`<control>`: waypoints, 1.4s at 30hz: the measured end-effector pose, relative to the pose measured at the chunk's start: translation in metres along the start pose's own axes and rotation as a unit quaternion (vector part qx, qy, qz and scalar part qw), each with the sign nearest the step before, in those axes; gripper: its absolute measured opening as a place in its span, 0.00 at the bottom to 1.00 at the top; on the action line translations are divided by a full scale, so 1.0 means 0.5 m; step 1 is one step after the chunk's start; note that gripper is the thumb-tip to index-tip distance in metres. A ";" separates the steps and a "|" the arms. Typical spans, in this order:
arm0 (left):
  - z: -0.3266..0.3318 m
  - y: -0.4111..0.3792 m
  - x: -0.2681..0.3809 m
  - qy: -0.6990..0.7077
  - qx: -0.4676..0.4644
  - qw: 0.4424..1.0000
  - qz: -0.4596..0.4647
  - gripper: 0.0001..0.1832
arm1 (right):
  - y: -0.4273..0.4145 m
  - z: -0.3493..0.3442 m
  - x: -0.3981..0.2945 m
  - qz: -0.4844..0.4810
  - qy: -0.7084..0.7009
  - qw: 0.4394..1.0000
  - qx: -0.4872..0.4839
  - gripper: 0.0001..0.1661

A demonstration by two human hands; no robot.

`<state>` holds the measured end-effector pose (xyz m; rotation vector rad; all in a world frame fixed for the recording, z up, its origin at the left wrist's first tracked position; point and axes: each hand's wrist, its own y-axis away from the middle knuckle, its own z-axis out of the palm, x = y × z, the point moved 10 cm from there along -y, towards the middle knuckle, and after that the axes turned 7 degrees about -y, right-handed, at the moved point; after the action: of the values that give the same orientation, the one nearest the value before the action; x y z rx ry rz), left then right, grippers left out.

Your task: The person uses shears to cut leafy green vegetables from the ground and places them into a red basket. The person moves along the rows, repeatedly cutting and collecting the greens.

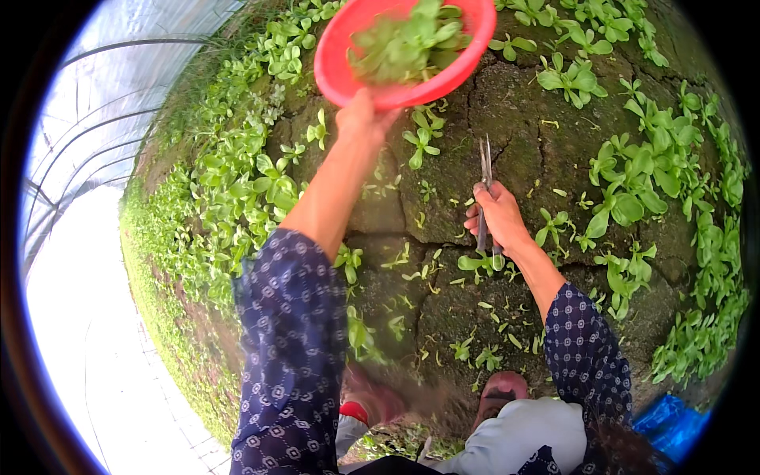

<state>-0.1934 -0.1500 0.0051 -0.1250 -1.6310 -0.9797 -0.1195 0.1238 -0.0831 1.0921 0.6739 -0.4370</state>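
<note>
With my left hand (363, 122) I grip the near rim of a red plastic basin (335, 65), held out ahead of me at the top of the view. Cut leafy greens (412, 44) are heaped inside it, blurred by motion. Lower and to the right, my right hand (499, 217) is closed around a pair of metal scissors (485, 163). Their narrow blades point away from me and lie close together. Beneath the hand, a small green plant (474, 262) grows from the soil, partly covered by the scissor handles.
Cracked dark soil (442, 196) bears small seedlings and scattered leaf bits. Dense leafy plants grow on the left (219, 208) and right (647, 166). My shoe (502, 389) stands at the near edge. Blue plastic (671, 421) lies lower right. Hooped plastic greenhouse sheeting (119, 77) rises at left.
</note>
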 end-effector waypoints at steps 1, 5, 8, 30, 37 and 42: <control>-0.030 0.000 0.004 0.002 -0.003 1.000 0.001 0.17 | 0.000 0.000 -0.001 -0.001 0.002 1.000 0.001 0.16; -0.139 -0.001 0.039 -0.010 -0.006 1.000 0.008 0.16 | -0.018 0.025 0.014 -0.001 -0.023 0.999 -0.027 0.16; -0.196 0.077 0.018 -0.030 -0.036 0.999 -0.022 0.19 | -0.021 0.009 0.027 0.010 -0.060 0.998 -0.027 0.15; -0.604 0.939 -0.223 -0.459 -0.161 0.860 -0.157 0.14 | -0.021 0.021 0.026 -0.025 0.022 0.999 -0.038 0.15; -0.416 0.905 -0.281 -0.470 -0.371 0.794 -0.105 0.14 | -0.020 0.002 0.006 -0.049 0.046 0.998 -0.017 0.18; -0.407 0.794 -0.283 -0.503 -0.274 0.804 0.158 0.13 | 0.009 0.013 0.010 -0.014 0.088 0.996 0.000 0.28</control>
<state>0.2296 0.0320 0.0876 -1.4885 -2.0762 -1.1660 -0.1112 0.1194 -0.0817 1.1312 0.8450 -0.3662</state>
